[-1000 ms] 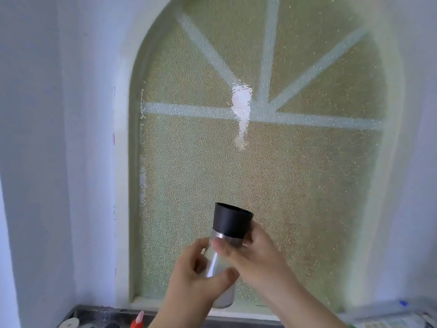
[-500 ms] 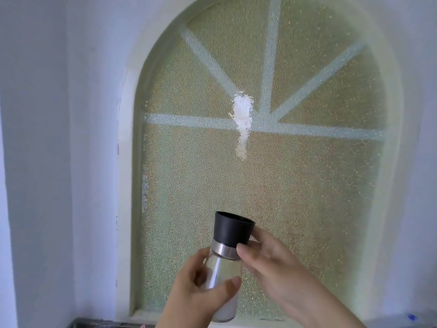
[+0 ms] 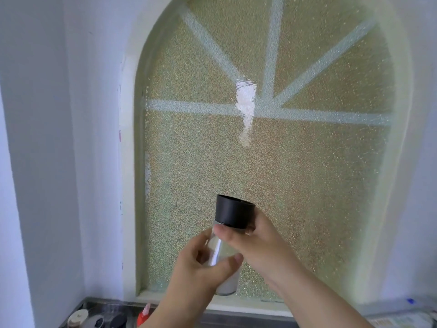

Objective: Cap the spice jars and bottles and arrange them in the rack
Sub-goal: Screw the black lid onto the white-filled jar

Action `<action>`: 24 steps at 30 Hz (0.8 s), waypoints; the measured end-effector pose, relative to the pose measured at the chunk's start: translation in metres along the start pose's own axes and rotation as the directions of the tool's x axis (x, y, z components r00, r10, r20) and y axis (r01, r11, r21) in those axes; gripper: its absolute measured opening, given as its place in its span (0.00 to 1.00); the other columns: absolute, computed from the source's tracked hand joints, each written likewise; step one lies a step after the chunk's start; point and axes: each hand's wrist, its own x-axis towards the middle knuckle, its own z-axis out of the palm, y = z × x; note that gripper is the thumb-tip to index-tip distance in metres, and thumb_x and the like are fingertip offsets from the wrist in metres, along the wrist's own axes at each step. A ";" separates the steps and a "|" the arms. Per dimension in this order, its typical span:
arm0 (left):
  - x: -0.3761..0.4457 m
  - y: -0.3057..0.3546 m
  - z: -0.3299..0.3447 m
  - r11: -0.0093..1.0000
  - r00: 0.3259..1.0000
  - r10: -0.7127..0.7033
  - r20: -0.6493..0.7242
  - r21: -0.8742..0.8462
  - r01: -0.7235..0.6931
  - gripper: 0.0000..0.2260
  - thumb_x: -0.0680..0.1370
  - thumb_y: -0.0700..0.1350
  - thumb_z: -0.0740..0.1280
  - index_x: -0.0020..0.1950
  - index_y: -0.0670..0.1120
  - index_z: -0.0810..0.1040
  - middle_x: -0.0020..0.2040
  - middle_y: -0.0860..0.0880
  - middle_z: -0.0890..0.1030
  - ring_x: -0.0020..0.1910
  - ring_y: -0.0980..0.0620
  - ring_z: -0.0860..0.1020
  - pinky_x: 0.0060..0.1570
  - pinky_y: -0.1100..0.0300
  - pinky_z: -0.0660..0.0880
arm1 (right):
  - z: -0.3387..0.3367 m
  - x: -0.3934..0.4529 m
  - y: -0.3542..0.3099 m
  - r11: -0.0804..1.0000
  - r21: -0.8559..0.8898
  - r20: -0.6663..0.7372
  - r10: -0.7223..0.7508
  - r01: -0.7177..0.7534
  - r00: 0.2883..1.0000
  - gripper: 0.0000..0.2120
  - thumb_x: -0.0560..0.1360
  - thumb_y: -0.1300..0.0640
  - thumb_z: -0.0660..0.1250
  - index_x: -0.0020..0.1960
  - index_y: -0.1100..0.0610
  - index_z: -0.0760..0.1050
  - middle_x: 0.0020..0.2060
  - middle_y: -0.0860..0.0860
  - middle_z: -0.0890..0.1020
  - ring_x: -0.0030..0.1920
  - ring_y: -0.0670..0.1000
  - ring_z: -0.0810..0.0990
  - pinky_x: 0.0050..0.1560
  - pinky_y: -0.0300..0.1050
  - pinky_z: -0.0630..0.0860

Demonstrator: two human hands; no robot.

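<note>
I hold a clear glass spice jar (image 3: 224,261) with white grains upright in front of an arched window. My left hand (image 3: 201,275) grips the glass body from the left. The fingers and thumb of my right hand (image 3: 255,242) curl round the jar's black cylindrical cap (image 3: 234,214) at its lower edge. The cap sits on the jar's neck. The jar's lower part is partly hidden behind my left hand.
A metal rack (image 3: 99,313) at the bottom left holds a few jar tops and a red-capped bottle (image 3: 143,316). The frosted arched window (image 3: 260,150) fills the wall ahead. Papers (image 3: 402,320) lie at the bottom right.
My right hand has shifted back up onto the black cap after sitting lower, below it. The view has tilted down a little, and the rack shows again.
</note>
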 end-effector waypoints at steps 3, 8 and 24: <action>0.001 0.000 -0.002 0.999 1.000 -0.022 0.021 -0.044 0.023 0.22 0.55 0.51 0.74 0.47 0.45 0.80 0.30 0.52 0.79 0.31 0.59 0.75 0.32 0.70 0.72 | -0.007 0.005 0.001 0.997 0.059 0.158 0.030 -0.039 0.987 0.30 0.59 0.42 0.77 0.58 0.51 0.75 0.53 0.52 0.82 0.56 0.50 0.80 0.54 0.39 0.74; 0.003 0.001 -0.005 0.998 0.999 -0.039 0.023 -0.047 0.040 0.21 0.56 0.52 0.74 0.46 0.47 0.80 0.31 0.51 0.77 0.33 0.55 0.74 0.33 0.68 0.72 | -0.013 0.010 0.001 0.971 0.240 0.204 -0.060 0.009 0.977 0.32 0.55 0.44 0.80 0.56 0.54 0.78 0.52 0.57 0.83 0.57 0.57 0.80 0.61 0.49 0.74; -0.011 0.006 -0.009 0.997 0.997 -0.072 0.041 -0.023 0.073 0.16 0.63 0.47 0.73 0.49 0.46 0.79 0.36 0.52 0.80 0.36 0.57 0.77 0.33 0.68 0.73 | -0.008 0.012 -0.001 0.985 0.170 0.267 -0.015 -0.032 0.964 0.40 0.53 0.41 0.79 0.59 0.58 0.75 0.55 0.59 0.81 0.60 0.60 0.77 0.64 0.53 0.72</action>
